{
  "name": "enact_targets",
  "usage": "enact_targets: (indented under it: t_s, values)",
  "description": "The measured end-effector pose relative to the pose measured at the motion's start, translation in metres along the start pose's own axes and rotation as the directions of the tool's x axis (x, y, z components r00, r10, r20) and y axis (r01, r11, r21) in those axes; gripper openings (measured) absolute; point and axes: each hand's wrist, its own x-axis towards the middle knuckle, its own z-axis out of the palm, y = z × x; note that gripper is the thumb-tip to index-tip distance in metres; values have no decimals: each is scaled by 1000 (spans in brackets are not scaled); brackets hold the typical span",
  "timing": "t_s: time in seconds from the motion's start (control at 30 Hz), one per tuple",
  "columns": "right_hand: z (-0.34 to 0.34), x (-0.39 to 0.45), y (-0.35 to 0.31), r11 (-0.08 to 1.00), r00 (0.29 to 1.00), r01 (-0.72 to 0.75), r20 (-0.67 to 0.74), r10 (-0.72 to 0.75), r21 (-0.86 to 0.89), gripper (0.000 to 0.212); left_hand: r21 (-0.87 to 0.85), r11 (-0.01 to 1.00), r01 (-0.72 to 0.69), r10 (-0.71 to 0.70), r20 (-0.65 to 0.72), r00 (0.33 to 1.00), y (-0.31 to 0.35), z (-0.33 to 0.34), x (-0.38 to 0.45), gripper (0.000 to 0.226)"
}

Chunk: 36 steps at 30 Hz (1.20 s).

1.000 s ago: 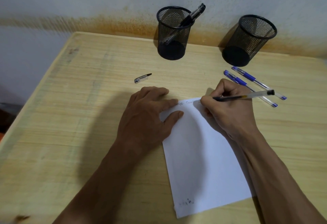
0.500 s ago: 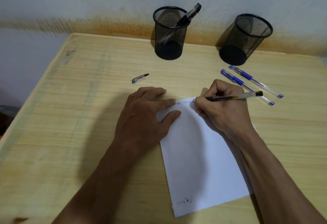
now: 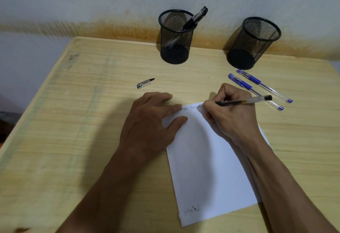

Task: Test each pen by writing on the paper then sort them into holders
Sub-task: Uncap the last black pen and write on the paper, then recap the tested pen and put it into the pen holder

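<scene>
My right hand [image 3: 230,116] grips a black pen [image 3: 244,101] with its tip on the top edge of the white paper [image 3: 207,168], where a line of small writing shows. My left hand [image 3: 152,122] lies flat, its fingers pressing the paper's top left corner. A loose pen cap [image 3: 145,83] lies on the table beyond my left hand. Two blue pens [image 3: 257,87] lie side by side to the right. At the back, the left mesh holder [image 3: 175,37] has one black pen [image 3: 195,18] in it, and the right mesh holder [image 3: 254,43] holds nothing.
The wooden table [image 3: 73,122] ends at the wall behind the holders, and its left edge runs diagonally at the left. A faint scribble marks the paper's bottom edge.
My right hand has moved the pen a little along the top line of writing. The left hand stays pressed on the paper.
</scene>
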Motion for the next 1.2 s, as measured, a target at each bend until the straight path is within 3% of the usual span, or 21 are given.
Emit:
enact_targets:
  t_s: [0.1,0.23,0.4,0.47,0.57,0.67,0.77,0.9,1.07,1.2]
  values:
    - [-1,0,-3,999,1000,8,-4,-8,-36,23,10,1000,1,-1,10,1000,0,0,0,40]
    - [-7,4,-3,955,992,-122,35,117,270,22,14,1000,1,-1,8,1000,1,-1,0,40]
    - [-6,0,-8,985,993,-85,-63,96,151,11,-19,1000,16,-17,-54,998,-3,1,5,39]
    - [-6,-1,-10,988,993,-83,-69,93,130,10,68,997,33,-26,-104,994,-7,1,9,35]
    - [-11,-2,-10,983,995,-81,-45,90,163,8,71,981,180,-159,-228,960,-8,-7,17,28]
    - [-13,-1,-9,974,996,-77,-27,84,214,10,66,929,364,-345,-205,916,-8,-12,24,35]
    - [-16,-1,-8,957,996,-72,-28,83,282,14,119,908,402,-381,-163,910,-8,-12,27,30]
    - [-18,-2,-8,936,997,-70,13,70,345,19,85,907,412,-391,-194,900,-3,-14,27,14]
    - [-19,-7,-13,934,993,-114,60,100,339,11,40,912,408,-390,-224,893,8,-19,22,21]
    - [-28,-20,-35,923,998,-63,54,46,379,16,-249,916,314,-378,-278,883,49,-40,12,16]
